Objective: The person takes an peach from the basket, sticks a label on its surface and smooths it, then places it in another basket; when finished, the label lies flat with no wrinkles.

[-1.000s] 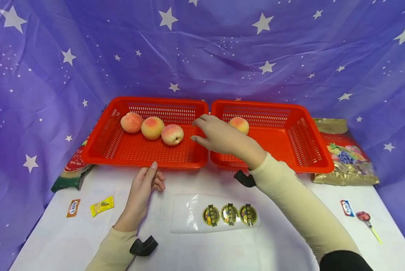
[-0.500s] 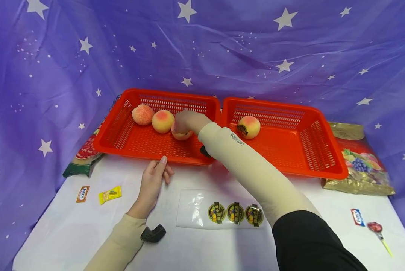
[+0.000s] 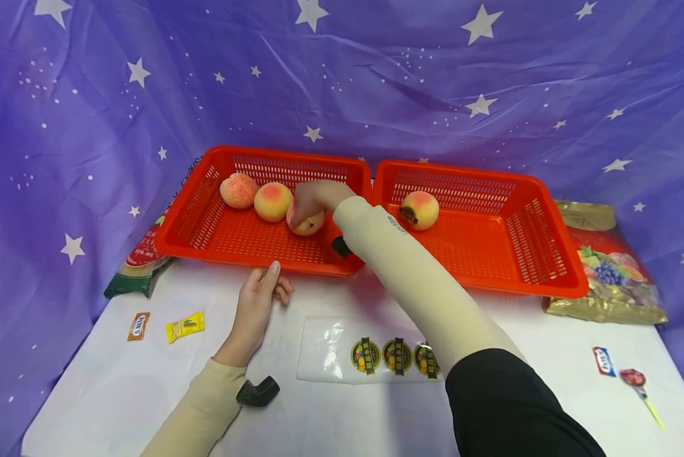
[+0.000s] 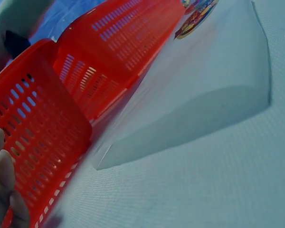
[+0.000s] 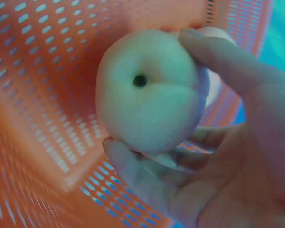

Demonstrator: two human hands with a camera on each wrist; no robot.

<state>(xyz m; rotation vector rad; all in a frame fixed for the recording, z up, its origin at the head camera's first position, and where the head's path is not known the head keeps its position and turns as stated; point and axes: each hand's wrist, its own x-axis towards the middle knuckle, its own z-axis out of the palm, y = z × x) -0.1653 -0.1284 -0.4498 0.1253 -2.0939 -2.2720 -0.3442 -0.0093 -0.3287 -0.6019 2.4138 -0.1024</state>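
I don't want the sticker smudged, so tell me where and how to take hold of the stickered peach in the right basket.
Probably come straight down from above: the basket is open at the top and walled around. Grip the peach by its round sides at the widest part, keeping fingers off the sticker on its near left. Its right side has open floor beside it.

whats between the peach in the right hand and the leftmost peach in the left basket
A yellow peach with a red top lies between the held peach and the leftmost peach, as the head view shows.
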